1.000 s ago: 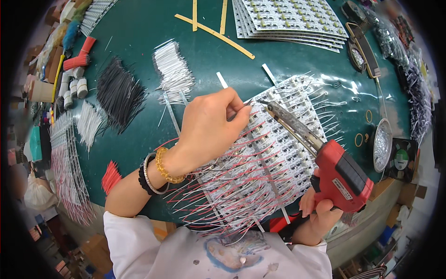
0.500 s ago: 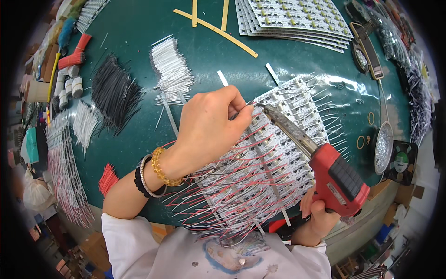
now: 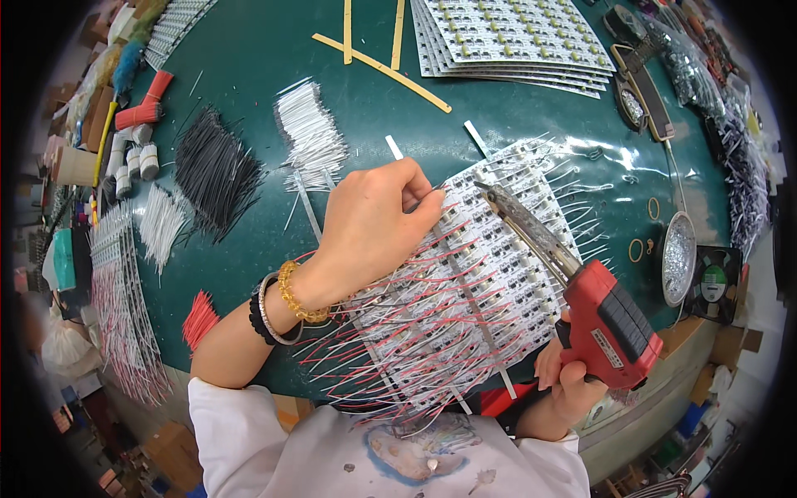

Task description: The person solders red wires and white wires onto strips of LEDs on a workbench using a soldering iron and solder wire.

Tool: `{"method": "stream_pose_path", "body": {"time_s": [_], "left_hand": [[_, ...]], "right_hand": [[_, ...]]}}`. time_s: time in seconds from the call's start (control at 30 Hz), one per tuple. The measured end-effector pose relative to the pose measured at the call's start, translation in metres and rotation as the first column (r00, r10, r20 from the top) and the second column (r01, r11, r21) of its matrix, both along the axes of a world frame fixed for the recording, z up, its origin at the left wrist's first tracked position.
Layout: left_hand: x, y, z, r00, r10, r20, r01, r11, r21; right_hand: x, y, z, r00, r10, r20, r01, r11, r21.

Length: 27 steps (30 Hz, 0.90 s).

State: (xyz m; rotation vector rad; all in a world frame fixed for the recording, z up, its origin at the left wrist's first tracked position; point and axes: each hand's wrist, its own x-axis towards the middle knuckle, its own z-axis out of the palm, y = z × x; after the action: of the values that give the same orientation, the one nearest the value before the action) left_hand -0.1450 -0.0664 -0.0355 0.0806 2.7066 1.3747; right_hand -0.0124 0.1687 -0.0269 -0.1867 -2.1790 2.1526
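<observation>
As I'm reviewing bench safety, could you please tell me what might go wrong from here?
The tip of the soldering gun in the right hand points close to the bare left hand; if hot, it could burn it.

The loose red and white wires spread past the board's near edge, close to the shirt, which might snag them.

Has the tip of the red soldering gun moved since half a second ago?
Yes. Against the white circuit board, the soldering tip has shifted rightward, away from the left hand.
</observation>
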Motion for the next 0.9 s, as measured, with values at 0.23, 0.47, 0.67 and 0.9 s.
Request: {"method": "stream_pose_path", "body": {"time_s": [0.23, 0.47, 0.67, 0.9], "left_hand": [[0.004, -0.002, 0.011, 0.938, -0.033, -0.345, -0.005, 0.994, -0.110], [0.010, 0.009, 0.000, 0.973, -0.096, -0.210, 0.081, 0.994, -0.079], [0.009, 0.008, -0.001, 0.964, -0.114, -0.240, 0.089, 0.990, -0.112], [0.008, 0.011, -0.004, 0.897, -0.200, -0.395, 0.111, 0.965, -0.238]], "right_hand": [[0.008, 0.002, 0.004, 0.999, -0.042, 0.016, 0.042, 0.999, -0.020], [0.010, 0.000, 0.004, 0.997, -0.007, 0.070, 0.010, 0.999, -0.033], [0.008, -0.001, 0.003, 0.996, -0.012, 0.088, 0.017, 0.998, -0.056], [0.019, 0.014, -0.015, 1.000, 0.023, 0.012, -0.025, 0.969, 0.244]]}}
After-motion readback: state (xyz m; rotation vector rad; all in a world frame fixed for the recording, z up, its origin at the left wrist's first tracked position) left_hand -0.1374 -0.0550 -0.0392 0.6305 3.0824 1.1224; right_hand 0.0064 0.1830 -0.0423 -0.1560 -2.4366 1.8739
